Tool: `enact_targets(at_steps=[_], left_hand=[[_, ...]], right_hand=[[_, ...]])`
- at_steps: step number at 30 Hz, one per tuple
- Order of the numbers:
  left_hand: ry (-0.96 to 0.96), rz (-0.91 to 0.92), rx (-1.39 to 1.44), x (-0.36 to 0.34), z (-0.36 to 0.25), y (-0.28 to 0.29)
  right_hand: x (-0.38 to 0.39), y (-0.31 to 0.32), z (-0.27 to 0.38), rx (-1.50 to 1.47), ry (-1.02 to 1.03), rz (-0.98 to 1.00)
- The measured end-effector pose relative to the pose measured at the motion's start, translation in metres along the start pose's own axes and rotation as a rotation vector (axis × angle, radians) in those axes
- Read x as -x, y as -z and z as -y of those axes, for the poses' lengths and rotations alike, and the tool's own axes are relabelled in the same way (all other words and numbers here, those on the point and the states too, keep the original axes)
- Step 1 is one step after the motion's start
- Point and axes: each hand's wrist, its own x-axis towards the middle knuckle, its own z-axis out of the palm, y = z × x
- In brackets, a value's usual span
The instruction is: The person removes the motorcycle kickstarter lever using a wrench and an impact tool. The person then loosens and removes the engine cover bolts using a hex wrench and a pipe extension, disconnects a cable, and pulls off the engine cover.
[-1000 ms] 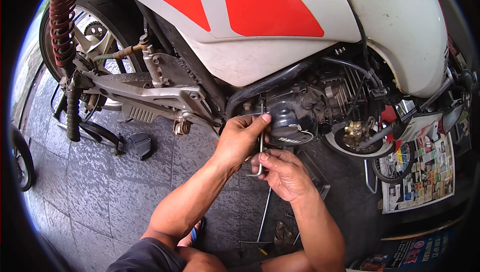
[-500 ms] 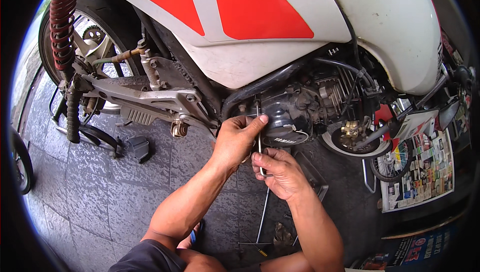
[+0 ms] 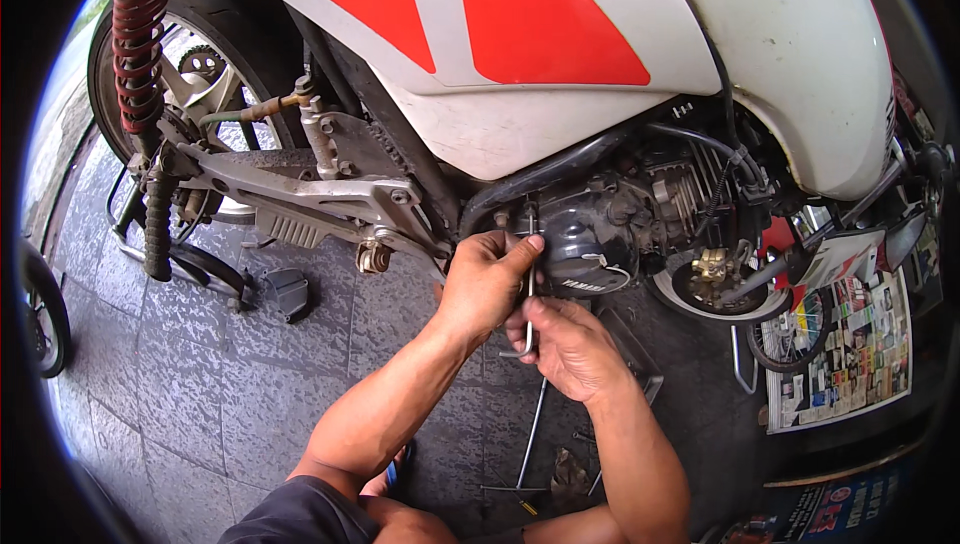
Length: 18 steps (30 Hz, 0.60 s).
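My left hand (image 3: pixel 487 279) pinches the upper shaft of a long L-shaped hex key (image 3: pixel 530 287) between thumb and fingers. Lower down, my right hand (image 3: pixel 570 344) has its thumb and fingers closed round the same key, close to its bend. The short bent end sticks out to the left. The key stands almost upright in the picture, its top end against the edge of a dark engine cover (image 3: pixel 580 244) on a white and red motorcycle (image 3: pixel 550 129). The fastener at the tip is too small to make out.
A loose black cover (image 3: pixel 287 294) lies on the wet tiled floor at left, near the motorcycle's stand (image 3: pixel 205 279). Below my hands are a T-handle wrench (image 3: pixel 533 434) and a metal tray (image 3: pixel 630 344). Printed paper sheets (image 3: pixel 850 354) lie at right beside a spoked wheel.
The key has turned: its bent end pointed right before and points left now. My right fingers have shifted round it. The whole view has slid slightly, moving the motorcycle rightward in the picture.
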Motion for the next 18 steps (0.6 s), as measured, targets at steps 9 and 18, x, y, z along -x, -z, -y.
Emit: enact_targets(at_steps=[9, 18], left_hand=[[-0.100, -0.081, -0.029, -0.010, 0.014, -0.003], [-0.076, 0.009, 0.099, -0.009, 0.009, 0.000]], right_hand=[[-0.003, 0.007, -0.004, 0.067, 0.061, -0.007], [0.000, 0.005, 0.000, -0.074, 0.036, -0.009]])
